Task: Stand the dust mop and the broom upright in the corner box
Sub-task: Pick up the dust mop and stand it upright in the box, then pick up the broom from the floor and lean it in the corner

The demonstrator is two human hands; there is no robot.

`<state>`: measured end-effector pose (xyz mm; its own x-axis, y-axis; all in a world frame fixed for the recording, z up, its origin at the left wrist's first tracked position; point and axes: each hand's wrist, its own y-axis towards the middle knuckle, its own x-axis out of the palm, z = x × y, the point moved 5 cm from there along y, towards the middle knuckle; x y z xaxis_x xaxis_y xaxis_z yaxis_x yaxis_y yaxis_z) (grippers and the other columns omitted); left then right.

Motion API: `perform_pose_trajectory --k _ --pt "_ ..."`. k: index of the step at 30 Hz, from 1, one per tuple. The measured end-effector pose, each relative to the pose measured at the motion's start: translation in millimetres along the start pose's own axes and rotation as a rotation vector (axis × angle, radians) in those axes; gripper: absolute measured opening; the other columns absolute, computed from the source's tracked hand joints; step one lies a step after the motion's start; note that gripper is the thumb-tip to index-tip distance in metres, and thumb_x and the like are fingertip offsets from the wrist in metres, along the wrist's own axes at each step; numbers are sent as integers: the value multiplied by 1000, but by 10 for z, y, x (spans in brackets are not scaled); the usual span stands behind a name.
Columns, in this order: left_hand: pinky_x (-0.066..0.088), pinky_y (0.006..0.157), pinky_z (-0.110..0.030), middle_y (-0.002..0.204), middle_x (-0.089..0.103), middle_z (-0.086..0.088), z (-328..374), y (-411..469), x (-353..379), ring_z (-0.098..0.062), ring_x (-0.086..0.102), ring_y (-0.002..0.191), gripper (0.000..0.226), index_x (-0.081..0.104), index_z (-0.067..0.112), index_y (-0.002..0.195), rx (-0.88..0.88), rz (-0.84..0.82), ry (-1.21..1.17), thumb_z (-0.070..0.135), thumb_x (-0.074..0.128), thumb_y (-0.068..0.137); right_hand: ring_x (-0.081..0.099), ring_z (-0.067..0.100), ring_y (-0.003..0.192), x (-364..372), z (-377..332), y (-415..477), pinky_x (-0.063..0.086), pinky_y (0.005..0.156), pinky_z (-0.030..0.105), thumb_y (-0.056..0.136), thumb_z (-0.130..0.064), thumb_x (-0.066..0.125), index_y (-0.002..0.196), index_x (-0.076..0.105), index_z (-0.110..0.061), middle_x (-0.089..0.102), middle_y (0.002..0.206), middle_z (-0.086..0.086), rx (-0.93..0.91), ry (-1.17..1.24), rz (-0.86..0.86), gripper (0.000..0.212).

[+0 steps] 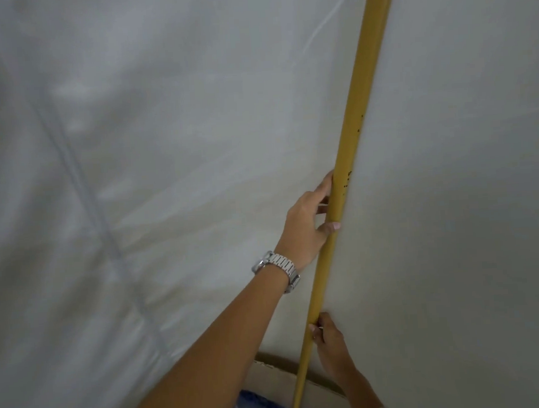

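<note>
A long yellow handle [358, 119] stands nearly upright against the pale wall corner, running from the top edge down into a cardboard box [273, 367] at the bottom. Its head is hidden, so I cannot tell whether it is the broom or the dust mop. My left hand [307, 230], with a metal watch on the wrist, is wrapped around the handle at mid height. My right hand [332, 348] grips the same handle lower down, just above the box rim. Something blue [255, 406] lies inside the box beside the handle.
Pale walls meet at the corner behind the handle. The left wall [119, 197] is covered by a whitish sheet with a seam running down it. Only the box's far rim shows at the bottom edge.
</note>
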<state>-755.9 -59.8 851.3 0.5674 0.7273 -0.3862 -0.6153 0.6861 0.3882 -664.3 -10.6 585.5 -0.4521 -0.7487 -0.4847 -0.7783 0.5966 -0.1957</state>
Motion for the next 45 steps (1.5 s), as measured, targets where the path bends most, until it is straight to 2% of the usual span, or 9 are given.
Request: perform_pose_trajectory --k 4,6,11,14,18,24,32,39,45 --pt "42 87 -4 108 53 4 -109 -121 -51 -5 59 96 82 32 30 140 27 77 1 2 72 75 50 23 78 14 -6 -2 38 61 24 95 -11 43 88 44 -16 52 85 8 3 -24 0 9" --pt "42 84 1 107 55 6 -168 -204 -107 -3 60 95 84 34 31 139 13 99 18 1 75 71 52 22 85 12 9 -43 38 61 19 96 -13 42 97 46 -14 54 94 8 32 -16 -9 5" --pt "48 86 -21 120 58 2 -211 -452 -271 -8 55 111 82 32 37 137 -30 -12 142 -3 69 76 51 30 115 -151 36 -331 41 92 31 97 -19 42 128 38 -8 53 121 16 143 -3 29 33" --pt "40 89 -23 136 51 4 -217 -689 -354 -13 46 124 83 20 37 142 -35 -186 398 4 66 81 49 30 120 -349 -5 -683 40 98 35 97 -22 40 131 35 -9 48 131 19 169 -39 49 37" --pt "13 117 -36 154 24 -3 -213 -1045 -456 -19 18 143 74 5 21 147 -65 -312 734 15 53 90 44 29 127 -676 -156 -1188 37 104 40 99 -29 34 139 27 -13 35 145 14 131 -152 134 43" --pt "2 118 -40 157 10 -5 43 -1731 -376 -21 7 145 58 3 13 147 -95 -229 818 28 32 98 31 24 137 -1095 -527 -2122 29 111 41 98 -38 28 143 22 -18 27 153 6 66 -356 357 49" --pt "8 116 -49 152 24 -17 859 -2576 530 -32 21 142 54 22 5 143 -6 -99 662 29 36 97 27 25 141 -1817 -461 -3492 21 115 43 98 -32 33 143 25 -14 27 153 11 37 -759 586 49" --pt "3 117 -44 154 19 -15 1825 -2887 1645 -29 18 143 54 18 9 145 229 -196 599 33 30 98 35 30 136 -2872 -110 -4336 26 112 45 98 -28 37 139 33 -10 35 149 14 133 -799 807 46" --pt "2 118 -44 156 17 -12 2183 -3282 2730 -26 13 145 54 16 13 146 227 -299 584 35 25 98 33 31 136 -3613 750 -4877 26 112 46 98 -30 34 140 31 -11 34 150 13 234 -743 834 46"
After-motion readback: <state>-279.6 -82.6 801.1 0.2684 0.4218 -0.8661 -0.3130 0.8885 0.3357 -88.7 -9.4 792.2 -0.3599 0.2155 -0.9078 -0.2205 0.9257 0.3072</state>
